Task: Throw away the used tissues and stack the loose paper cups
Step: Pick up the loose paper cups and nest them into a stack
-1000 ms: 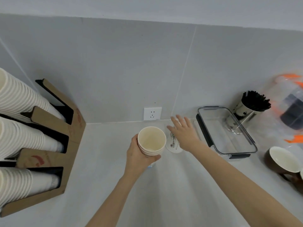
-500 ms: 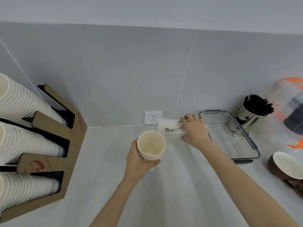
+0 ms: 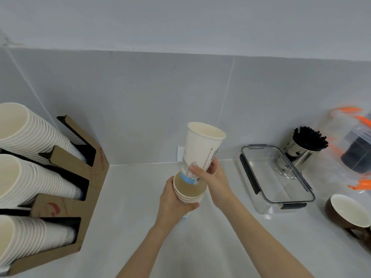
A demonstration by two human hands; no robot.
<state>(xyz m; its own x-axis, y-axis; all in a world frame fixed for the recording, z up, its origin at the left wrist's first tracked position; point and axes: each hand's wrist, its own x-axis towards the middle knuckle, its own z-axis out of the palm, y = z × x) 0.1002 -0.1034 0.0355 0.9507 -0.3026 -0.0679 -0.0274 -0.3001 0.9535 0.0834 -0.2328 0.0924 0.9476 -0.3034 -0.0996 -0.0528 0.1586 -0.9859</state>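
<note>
My left hand grips a short stack of white paper cups above the grey counter, mouths facing up. My right hand holds a single white paper cup with a printed drawing and a blue base. That cup is upright and slightly tilted, and its bottom sits just inside the mouth of the top cup of the stack. No tissues are in view.
A cardboard dispenser with three rows of stacked cups stands at the left. To the right lie a clear lidded container, a steel holder of black stirrers, a brown mug and a clear jar with orange clips.
My right hand picked the lying cup off the counter near the wall socket, turned it upright and brought it down into the top of the stack in my left hand.
</note>
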